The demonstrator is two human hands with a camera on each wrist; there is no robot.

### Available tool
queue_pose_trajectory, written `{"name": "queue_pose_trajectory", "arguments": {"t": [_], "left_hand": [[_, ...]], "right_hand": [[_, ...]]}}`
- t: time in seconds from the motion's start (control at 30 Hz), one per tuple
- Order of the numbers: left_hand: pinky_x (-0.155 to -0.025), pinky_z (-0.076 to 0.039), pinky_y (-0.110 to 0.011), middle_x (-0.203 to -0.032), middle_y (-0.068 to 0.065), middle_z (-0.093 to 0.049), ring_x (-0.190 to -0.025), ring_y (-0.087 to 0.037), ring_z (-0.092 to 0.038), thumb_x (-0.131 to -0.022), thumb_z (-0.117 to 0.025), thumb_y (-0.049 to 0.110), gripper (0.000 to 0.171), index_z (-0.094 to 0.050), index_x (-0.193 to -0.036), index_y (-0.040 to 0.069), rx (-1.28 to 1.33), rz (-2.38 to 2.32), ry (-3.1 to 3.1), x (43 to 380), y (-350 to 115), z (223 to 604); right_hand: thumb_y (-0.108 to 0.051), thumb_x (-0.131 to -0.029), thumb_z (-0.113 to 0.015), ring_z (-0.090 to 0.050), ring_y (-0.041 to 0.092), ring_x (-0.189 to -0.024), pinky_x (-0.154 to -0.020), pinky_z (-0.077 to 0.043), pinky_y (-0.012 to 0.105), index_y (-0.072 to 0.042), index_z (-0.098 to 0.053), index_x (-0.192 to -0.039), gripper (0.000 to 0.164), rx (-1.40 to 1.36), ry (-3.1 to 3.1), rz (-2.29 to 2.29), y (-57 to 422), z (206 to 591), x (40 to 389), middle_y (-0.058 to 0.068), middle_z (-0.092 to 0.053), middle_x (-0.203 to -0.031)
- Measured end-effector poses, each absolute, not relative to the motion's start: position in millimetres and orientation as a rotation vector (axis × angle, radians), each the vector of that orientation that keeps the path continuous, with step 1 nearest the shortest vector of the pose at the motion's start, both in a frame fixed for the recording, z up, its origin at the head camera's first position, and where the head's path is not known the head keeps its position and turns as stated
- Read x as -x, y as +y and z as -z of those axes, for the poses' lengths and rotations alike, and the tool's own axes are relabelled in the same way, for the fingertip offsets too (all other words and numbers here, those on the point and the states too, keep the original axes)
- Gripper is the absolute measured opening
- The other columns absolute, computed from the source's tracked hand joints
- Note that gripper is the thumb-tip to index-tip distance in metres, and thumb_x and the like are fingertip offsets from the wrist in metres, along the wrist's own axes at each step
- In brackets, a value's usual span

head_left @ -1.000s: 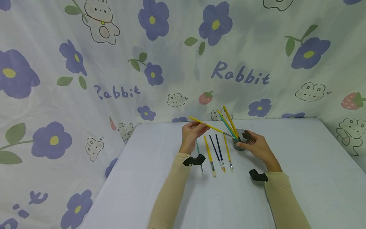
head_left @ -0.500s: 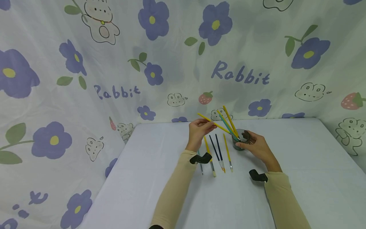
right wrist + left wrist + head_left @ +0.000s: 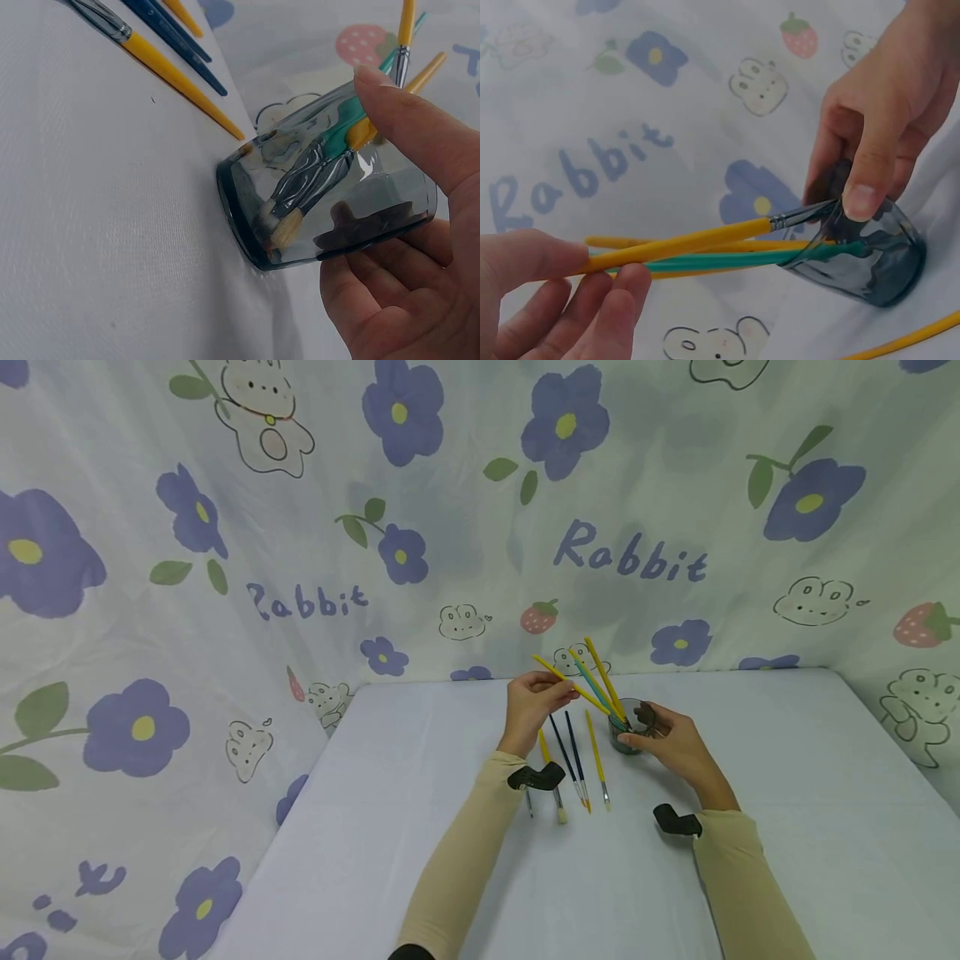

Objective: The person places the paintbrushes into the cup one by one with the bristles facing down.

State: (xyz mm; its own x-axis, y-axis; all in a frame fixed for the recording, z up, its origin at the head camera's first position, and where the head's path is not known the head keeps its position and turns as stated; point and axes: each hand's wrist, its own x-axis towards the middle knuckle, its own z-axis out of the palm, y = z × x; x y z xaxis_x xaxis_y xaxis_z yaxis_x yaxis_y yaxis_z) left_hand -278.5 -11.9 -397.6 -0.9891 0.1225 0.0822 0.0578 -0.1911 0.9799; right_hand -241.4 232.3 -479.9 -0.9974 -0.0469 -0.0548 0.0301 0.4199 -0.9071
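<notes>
My left hand (image 3: pixel 528 714) pinches a yellow paintbrush (image 3: pixel 705 240) by its handle, between thumb and fingers. The brush slants down to the right, its metal collar and bristles at the mouth of a dark clear glass (image 3: pixel 896 281). My right hand (image 3: pixel 678 743) grips the glass by its side, thumb near the rim. Inside the glass lean several brushes with yellow and teal handles, including a teal brush (image 3: pixel 727 260); their bristles (image 3: pixel 285 229) rest toward the base. In the right wrist view the thumb covers part of the rim.
On the white table (image 3: pixel 615 885) lie two dark blue brushes (image 3: pixel 576 747), a thin yellow brush (image 3: pixel 596 756) and a wider yellow brush (image 3: pixel 559 810). Another brush (image 3: pixel 529 802) is mostly hidden by the left wrist. A printed curtain (image 3: pixel 480 510) hangs behind.
My left hand has moved right, bringing the yellow paintbrush closer to the glass, its bristle end now at the mouth. The right hand and glass have stayed put.
</notes>
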Motion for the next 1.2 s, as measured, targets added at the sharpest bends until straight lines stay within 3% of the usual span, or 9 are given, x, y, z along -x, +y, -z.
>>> {"name": "queue_pose_trajectory", "arguments": {"t": [0.87,1.2], "left_hand": [[-0.082,-0.066,-0.032,-0.088,-0.007,-0.074,-0.076,-0.012,-0.077,-0.090,-0.079,0.006,0.017,-0.071,-0.103,-0.003,-0.277,-2.276,2.107,277,3,403],[-0.092,-0.063,-0.048,-0.090,-0.010,-0.074,-0.082,-0.022,-0.080,-0.090,-0.079,0.005,0.016,-0.071,-0.102,-0.003,-0.287,-2.308,2.082,275,6,407]], "right_hand": [[-0.053,-0.086,-0.081,-0.038,0.043,-0.152,-0.123,-0.039,0.056,-0.006,-0.026,-0.163,0.106,0.015,2.584,1.656,233,478,239,0.024,-0.038,-0.164],[-0.050,-0.087,-0.082,-0.038,0.044,-0.152,-0.122,-0.039,0.057,-0.005,-0.026,-0.163,0.104,0.029,2.587,1.666,232,477,238,0.025,-0.037,-0.164]]}}
